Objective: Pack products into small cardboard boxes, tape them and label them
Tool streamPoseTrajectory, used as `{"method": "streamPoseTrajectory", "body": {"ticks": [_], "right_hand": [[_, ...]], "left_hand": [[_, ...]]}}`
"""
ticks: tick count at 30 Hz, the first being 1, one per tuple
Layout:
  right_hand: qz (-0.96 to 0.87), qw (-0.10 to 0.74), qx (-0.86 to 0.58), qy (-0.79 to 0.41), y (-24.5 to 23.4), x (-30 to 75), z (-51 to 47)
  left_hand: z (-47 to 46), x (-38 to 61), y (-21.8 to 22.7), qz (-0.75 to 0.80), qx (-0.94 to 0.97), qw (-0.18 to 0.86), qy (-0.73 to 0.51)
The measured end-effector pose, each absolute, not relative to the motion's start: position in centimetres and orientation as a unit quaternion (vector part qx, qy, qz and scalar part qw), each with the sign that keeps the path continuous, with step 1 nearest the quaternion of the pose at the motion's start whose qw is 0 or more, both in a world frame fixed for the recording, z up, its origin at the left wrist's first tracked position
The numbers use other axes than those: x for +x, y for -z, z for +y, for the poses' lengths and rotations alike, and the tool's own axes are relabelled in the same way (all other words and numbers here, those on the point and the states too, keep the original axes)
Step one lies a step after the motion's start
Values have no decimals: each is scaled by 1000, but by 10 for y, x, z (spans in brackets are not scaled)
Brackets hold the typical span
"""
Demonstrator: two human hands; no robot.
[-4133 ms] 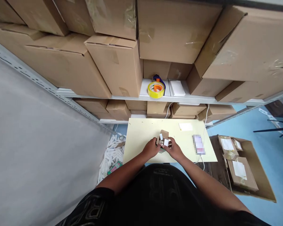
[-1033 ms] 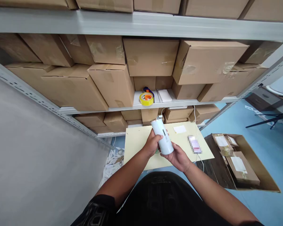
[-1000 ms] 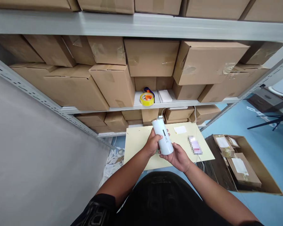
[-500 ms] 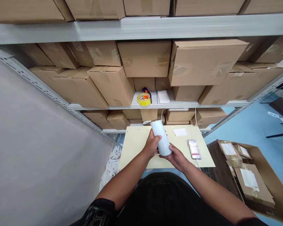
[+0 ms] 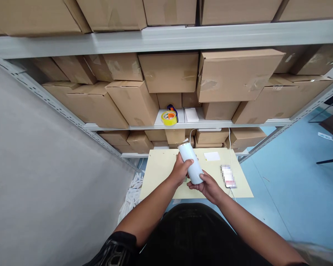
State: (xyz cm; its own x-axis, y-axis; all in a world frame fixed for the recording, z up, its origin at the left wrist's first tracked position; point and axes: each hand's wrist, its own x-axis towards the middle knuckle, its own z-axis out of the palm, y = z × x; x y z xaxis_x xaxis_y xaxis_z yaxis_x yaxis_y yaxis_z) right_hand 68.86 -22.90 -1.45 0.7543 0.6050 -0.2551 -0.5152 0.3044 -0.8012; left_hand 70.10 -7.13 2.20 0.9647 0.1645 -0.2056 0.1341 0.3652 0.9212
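A white cylindrical bottle [image 5: 190, 163] is held tilted above a pale yellow table [image 5: 158, 173], its top pointing away from me. My left hand [image 5: 180, 171] wraps round its middle from the left. My right hand [image 5: 208, 187] cups its lower end from below. No print shows on the side of the bottle that faces me.
A phone [image 5: 228, 176] on a white cable and a white paper slip [image 5: 211, 156] lie on the table to the right. Metal shelves behind hold many cardboard boxes, a yellow tape roll [image 5: 169, 118] and a flat white box [image 5: 191, 115]. White scraps [image 5: 131, 194] litter the blue floor at left.
Four seconds ago both hands worked on a small cardboard box on the table; now they hold the white bottle. Over the last second the bottle has turned, hiding its dark print. The view swung left.
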Motion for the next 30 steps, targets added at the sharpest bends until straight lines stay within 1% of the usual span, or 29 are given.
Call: {"method": "streamPoseTrajectory", "body": {"ticks": [1, 5, 6, 7, 11, 13, 15, 18, 20, 22, 24, 26, 28, 30], "right_hand": [[-45, 805, -485, -338, 15, 687, -228], [-12, 747, -639, -182, 21, 685, -224], [-11, 741, -650, -168, 21, 685, -224], [-14, 748, -638, -181, 21, 684, -223], [-49, 804, -489, -335, 15, 676, -222], [-57, 802, -485, -345, 14, 673, -220], [-60, 779, -555, -285, 16, 672, -216], [-60, 702, -693, -153, 20, 674, -211], [-58, 679, -723, -111, 22, 675, -210], [-57, 718, -678, -147, 21, 675, -211], [-59, 771, -587, -239, 17, 673, -212], [-64, 791, -521, -314, 14, 670, -213], [-74, 787, -524, -318, 13, 667, -213], [-84, 770, -577, -261, 15, 666, -213]], "left_hand": [[-71, 700, -23, 127, 571, 811, -11], [-67, 695, -26, 148, 624, 766, -47], [-65, 694, -25, 151, 627, 763, -51], [-63, 693, -25, 152, 623, 765, -54], [-56, 691, -25, 120, 574, 809, -40], [-54, 689, -27, 103, 555, 825, -26], [-53, 687, -30, 106, 562, 820, -32], [-52, 683, -31, 126, 585, 800, -49], [-51, 682, -30, 133, 584, 799, -56], [-51, 682, -31, 130, 573, 806, -67], [-51, 682, -34, 109, 549, 827, -62], [-51, 680, -38, 79, 515, 853, -32], [-52, 676, -40, 62, 505, 861, -12], [-54, 672, -39, 72, 535, 841, -27]]}}
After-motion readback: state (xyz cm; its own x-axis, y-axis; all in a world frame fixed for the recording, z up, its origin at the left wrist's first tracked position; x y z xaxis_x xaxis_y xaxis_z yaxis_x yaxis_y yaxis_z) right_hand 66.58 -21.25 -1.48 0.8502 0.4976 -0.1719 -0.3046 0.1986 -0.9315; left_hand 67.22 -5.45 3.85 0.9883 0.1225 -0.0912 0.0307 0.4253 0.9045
